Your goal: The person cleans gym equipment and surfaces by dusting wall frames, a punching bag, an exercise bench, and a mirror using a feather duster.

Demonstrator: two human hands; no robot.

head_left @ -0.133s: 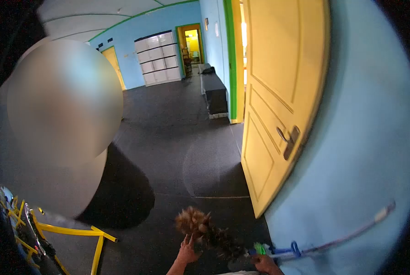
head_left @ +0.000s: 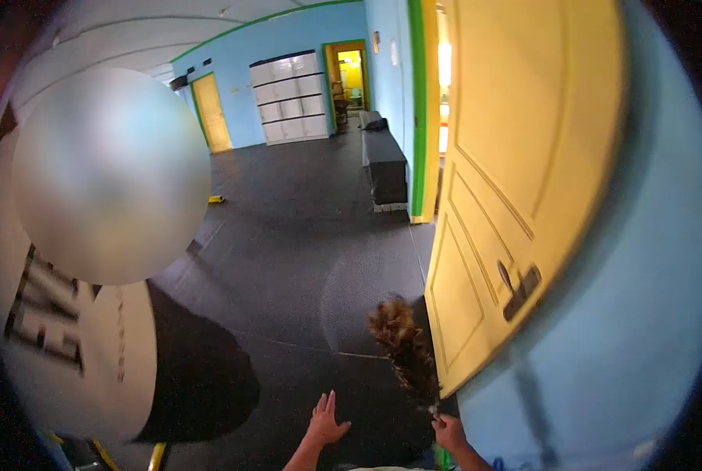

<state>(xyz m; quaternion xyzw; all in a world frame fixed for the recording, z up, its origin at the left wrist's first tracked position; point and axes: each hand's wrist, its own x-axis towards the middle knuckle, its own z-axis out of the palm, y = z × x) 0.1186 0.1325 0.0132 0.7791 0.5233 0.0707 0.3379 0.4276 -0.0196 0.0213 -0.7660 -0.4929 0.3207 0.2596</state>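
The right hand is down at 5 o'clock in the picture. Its fingers are curled tight around the handle of a brown feather duster. The handle end is in that hand, and the fluffy feathers point up and away from it, toward 11 o'clock.

The left hand is at 6 o'clock. Its fingers are spread out and it holds nothing. From this hand, the feathers are up at 1 o'clock, near but not touching it. The two hands are apart, with dark floor showing between them.

A big yellow door stands at 2 o'clock. Its bottom corner is just above the right hand, at 12 o'clock from it. The feathers are right by the door's edge, but I can't tell if they touch it. The door handle is between 3 and 4 o'clock.

Just under the right hand, at 6 o'clock from it, is a bit of something green, mostly hidden. Over at 8 o'clock is a big white thing with black letters.
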